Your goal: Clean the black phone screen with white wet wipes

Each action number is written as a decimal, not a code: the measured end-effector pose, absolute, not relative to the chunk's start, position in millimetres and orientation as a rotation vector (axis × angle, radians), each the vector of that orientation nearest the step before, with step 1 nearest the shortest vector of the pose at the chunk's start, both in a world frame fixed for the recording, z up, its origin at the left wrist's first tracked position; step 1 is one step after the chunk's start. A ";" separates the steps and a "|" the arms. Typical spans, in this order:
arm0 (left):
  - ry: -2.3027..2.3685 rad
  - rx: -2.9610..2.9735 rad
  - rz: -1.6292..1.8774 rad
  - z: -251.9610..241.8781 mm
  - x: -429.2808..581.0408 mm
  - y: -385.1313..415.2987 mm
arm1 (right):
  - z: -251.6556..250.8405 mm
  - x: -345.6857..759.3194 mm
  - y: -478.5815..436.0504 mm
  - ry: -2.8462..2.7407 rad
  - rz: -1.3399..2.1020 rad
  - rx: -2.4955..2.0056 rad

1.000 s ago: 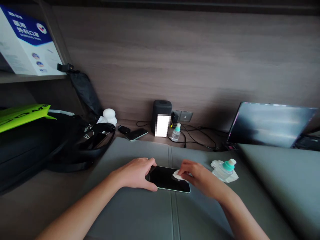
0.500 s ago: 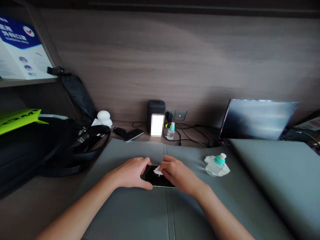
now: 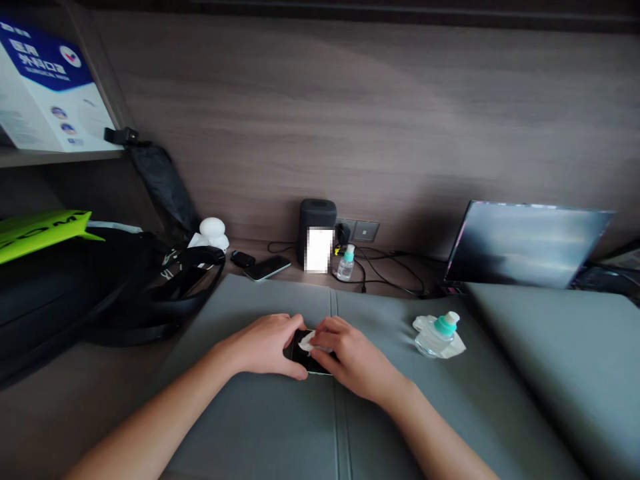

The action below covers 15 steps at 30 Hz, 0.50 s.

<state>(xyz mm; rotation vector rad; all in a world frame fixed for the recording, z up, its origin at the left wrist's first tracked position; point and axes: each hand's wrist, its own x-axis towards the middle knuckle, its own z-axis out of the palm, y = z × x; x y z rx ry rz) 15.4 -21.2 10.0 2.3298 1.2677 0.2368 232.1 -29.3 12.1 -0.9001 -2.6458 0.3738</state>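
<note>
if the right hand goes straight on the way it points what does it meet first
Probably the left hand, which grips the phone just past the white tissue in the right hand; depth is hard to judge.

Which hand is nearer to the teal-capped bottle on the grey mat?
Right. The right hand, holding a white tissue over the phone, is left of the bottle; the left hand is farther left, at the phone's left end.

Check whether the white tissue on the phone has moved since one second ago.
Yes: against the seam in the grey surface, the white tissue has moved left; its visible part was right of the seam and now lies left.
</note>
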 end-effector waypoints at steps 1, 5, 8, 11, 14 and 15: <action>1.264 2.328 0.239 10.5 15.2 -21.3 | 13.4 235.2 -29.9 -2.650 0.389 -0.901; 1.273 2.339 0.218 13.3 15.6 -22.4 | 15.4 234.5 -31.2 -2.685 0.336 -0.908; 1.275 2.339 0.214 14.3 16.0 -23.4 | 14.5 228.2 -32.8 -2.697 0.320 -0.874; 1.261 2.334 0.236 14.4 15.7 -23.7 | 15.0 232.6 -33.6 -2.676 0.392 -0.852; 1.259 2.333 0.226 14.5 15.4 -23.6 | 17.4 245.3 -31.7 -2.576 0.456 -0.865; 1.260 2.335 0.222 14.6 15.3 -23.4 | 18.1 249.1 -30.5 -2.523 0.449 -0.884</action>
